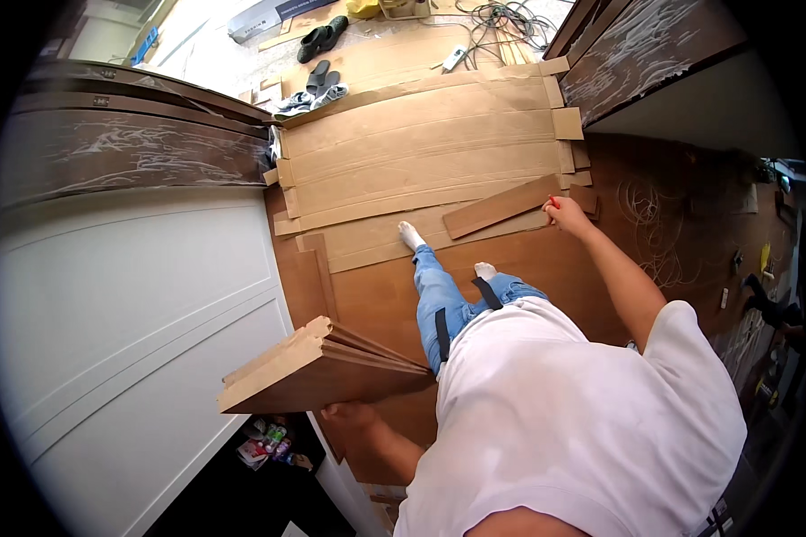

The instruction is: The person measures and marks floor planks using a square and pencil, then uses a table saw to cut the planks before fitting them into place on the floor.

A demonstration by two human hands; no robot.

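Head view, right hand: the right hand [566, 216] reaches out over the end of a long brown plank [497, 209], fingers closed around a slim red pencil-like tool [554, 202].
Red tool: between the right fingers, its red end showing above them.
Long plank: lies at a slant, partly on flattened cardboard [421, 148]; its far-right end is just beside the right fingers, contact unclear.
Short board: a shorter brown board [585, 199] lies right of that hand.
Left hand: the left hand [356, 418] is at the lower edge of a stack of brown boards [331, 378]; its fingers are partly hidden, so I cannot tell whether they grip.
Board stack: tilted beside the person's leg, pale edge toward the white panel [143, 268].
Floor: brown floorboards [381, 300] under the socked feet.
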